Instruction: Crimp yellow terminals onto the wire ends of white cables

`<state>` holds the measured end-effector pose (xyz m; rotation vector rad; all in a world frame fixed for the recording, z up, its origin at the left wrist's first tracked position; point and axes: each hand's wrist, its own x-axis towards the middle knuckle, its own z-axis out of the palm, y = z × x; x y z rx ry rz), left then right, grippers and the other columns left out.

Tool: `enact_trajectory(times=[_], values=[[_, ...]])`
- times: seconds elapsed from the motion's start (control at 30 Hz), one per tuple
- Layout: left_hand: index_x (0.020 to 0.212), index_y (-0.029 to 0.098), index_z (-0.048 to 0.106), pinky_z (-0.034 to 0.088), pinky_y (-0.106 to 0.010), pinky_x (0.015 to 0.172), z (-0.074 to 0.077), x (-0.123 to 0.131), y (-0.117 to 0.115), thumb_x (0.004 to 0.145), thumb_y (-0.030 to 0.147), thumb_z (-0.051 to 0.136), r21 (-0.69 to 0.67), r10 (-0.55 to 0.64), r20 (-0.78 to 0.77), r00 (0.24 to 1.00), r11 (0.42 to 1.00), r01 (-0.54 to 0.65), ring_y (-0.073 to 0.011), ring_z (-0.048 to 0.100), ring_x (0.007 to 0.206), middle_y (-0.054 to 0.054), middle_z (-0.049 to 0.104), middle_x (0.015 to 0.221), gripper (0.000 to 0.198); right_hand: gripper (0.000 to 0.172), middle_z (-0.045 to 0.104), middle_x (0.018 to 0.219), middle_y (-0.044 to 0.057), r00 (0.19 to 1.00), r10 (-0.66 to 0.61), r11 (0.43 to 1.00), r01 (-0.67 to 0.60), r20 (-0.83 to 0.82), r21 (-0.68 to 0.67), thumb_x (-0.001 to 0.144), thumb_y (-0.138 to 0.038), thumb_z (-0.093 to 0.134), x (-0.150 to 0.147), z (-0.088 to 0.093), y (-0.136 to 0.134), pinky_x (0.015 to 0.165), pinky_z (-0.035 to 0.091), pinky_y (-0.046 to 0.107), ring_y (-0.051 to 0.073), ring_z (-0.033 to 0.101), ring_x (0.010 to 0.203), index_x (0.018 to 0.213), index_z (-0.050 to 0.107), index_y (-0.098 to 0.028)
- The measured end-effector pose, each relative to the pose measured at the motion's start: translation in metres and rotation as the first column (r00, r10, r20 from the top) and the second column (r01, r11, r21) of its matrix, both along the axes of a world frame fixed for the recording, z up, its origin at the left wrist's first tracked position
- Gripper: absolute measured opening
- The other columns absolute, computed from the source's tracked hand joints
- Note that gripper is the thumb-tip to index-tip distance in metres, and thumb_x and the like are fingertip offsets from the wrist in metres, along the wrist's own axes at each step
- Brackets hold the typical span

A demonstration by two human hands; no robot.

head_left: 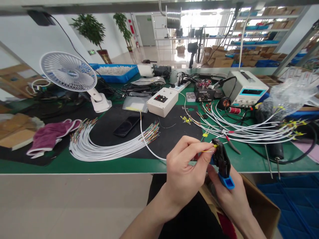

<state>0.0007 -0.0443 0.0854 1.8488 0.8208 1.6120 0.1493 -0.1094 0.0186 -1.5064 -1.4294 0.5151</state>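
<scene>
My left hand [188,167] pinches a thin wire and a small yellow terminal [215,145] at the jaws of a black crimping tool [222,159] with blue handle parts. My right hand [228,191] is wrapped round the tool's handles from below. A white cable [144,137] runs from beside a clear bag to my left hand. Left of my hands, a curved bundle of white cables [107,151] with bared coloured ends lies on the black mat [171,139]. Small yellow terminals [185,119] lie loose beyond my hands. More white cables [259,134] with yellow ends lie at the right.
A white fan [71,73], a phone [127,125] and a purple cloth [51,136] are on the left. A cream box [163,101] stands at the middle, a power supply [245,89] at the right rear. Below the table edge is a cardboard box [261,202].
</scene>
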Motion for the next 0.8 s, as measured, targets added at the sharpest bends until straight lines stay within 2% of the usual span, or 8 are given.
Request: enact_trajectory(times=[0.07, 0.13, 0.4, 0.5, 0.57, 0.67, 0.73, 0.8], values=[[0.105, 0.018, 0.080, 0.055, -0.021, 0.073, 0.001, 0.002, 0.000, 0.092, 0.007, 0.075, 0.005, 0.009, -0.006, 1.000, 1.000, -0.009, -0.0099, 0.065, 0.083, -0.002, 0.070, 0.095, 0.017, 0.040, 0.067, 0.141, 0.006, 0.999, 0.024, 1.000, -0.024, -0.038, -0.010, 0.103, -0.037, 0.062, -0.001, 0.007, -0.005, 0.106, 0.048, 0.037, 0.026, 0.065, 0.124, 0.142, 0.060, -0.029], [0.105, 0.018, 0.079, 0.056, -0.021, 0.076, 0.000, 0.006, 0.000, 0.092, 0.007, 0.074, 0.019, 0.023, -0.023, 0.999, 1.000, -0.023, -0.0104, 0.066, 0.084, -0.003, 0.071, 0.096, 0.018, 0.043, 0.063, 0.148, 0.005, 0.999, -0.005, 1.000, 0.004, -0.051, -0.011, 0.103, -0.038, 0.061, -0.002, 0.009, -0.007, 0.111, 0.045, 0.040, 0.027, 0.061, 0.132, 0.146, 0.058, -0.032], [0.103, 0.017, 0.078, 0.053, -0.022, 0.074, -0.009, 0.022, 0.007, 0.095, 0.011, 0.072, 0.025, 0.096, -0.087, 0.992, 0.995, -0.094, -0.0110, 0.065, 0.083, -0.003, 0.069, 0.094, 0.012, 0.053, 0.062, 0.152, 0.008, 0.991, -0.128, 0.990, 0.125, -0.039, -0.059, 0.102, -0.043, 0.062, 0.004, -0.001, -0.015, 0.119, 0.040, 0.047, 0.030, 0.058, 0.137, 0.152, 0.056, -0.029], [0.104, 0.019, 0.077, 0.053, -0.024, 0.075, -0.019, 0.024, 0.019, 0.100, 0.018, 0.068, -0.027, 0.084, -0.172, 0.982, 0.996, -0.090, -0.0121, 0.066, 0.084, -0.003, 0.068, 0.096, 0.010, 0.056, 0.068, 0.145, 0.011, 0.947, -0.223, 0.967, 0.185, -0.230, -0.173, 0.095, -0.051, 0.070, 0.011, -0.005, -0.022, 0.124, 0.036, 0.053, 0.034, 0.058, 0.139, 0.144, 0.065, -0.023], [0.107, 0.021, 0.076, 0.054, -0.025, 0.080, -0.033, 0.027, 0.030, 0.104, 0.023, 0.062, -0.090, 0.043, -0.319, 0.947, 0.993, -0.075, -0.0138, 0.068, 0.090, -0.004, 0.070, 0.102, 0.014, 0.058, 0.072, 0.140, 0.012, 0.837, -0.287, 0.951, 0.191, -0.466, -0.243, 0.092, -0.051, 0.075, 0.013, -0.005, -0.027, 0.124, 0.037, 0.055, 0.036, 0.060, 0.138, 0.140, 0.069, -0.020], [0.106, 0.022, 0.077, 0.055, -0.027, 0.087, -0.059, 0.029, 0.049, 0.105, 0.024, 0.060, -0.159, -0.032, -0.498, 0.867, 0.986, -0.055, -0.0167, 0.070, 0.098, -0.004, 0.072, 0.106, 0.017, 0.064, 0.073, 0.139, 0.012, 0.572, -0.317, 0.946, 0.138, -0.757, -0.292, 0.089, -0.044, 0.080, 0.016, 0.002, -0.035, 0.121, 0.043, 0.056, 0.036, 0.063, 0.136, 0.145, 0.064, -0.020], [0.106, 0.024, 0.078, 0.056, -0.028, 0.087, -0.072, 0.027, 0.061, 0.101, 0.026, 0.066, -0.176, -0.065, -0.546, 0.835, 0.984, -0.039, -0.0178, 0.072, 0.097, -0.003, 0.073, 0.107, 0.013, 0.066, 0.072, 0.140, 0.013, 0.437, -0.330, 0.942, 0.097, -0.836, -0.321, 0.087, -0.040, 0.082, 0.020, 0.004, -0.042, 0.121, 0.044, 0.056, 0.036, 0.063, 0.136, 0.146, 0.063, -0.020], [0.110, 0.027, 0.078, 0.057, -0.028, 0.084, -0.078, 0.022, 0.077, 0.099, 0.032, 0.070, -0.189, -0.081, -0.587, 0.806, 0.981, -0.039, -0.0173, 0.072, 0.093, -0.002, 0.073, 0.110, 0.014, 0.064, 0.071, 0.142, 0.014, 0.367, -0.355, 0.932, 0.072, -0.860, -0.354, 0.087, -0.038, 0.082, 0.027, -0.001, -0.049, 0.122, 0.043, 0.056, 0.037, 0.062, 0.137, 0.145, 0.064, -0.020]])
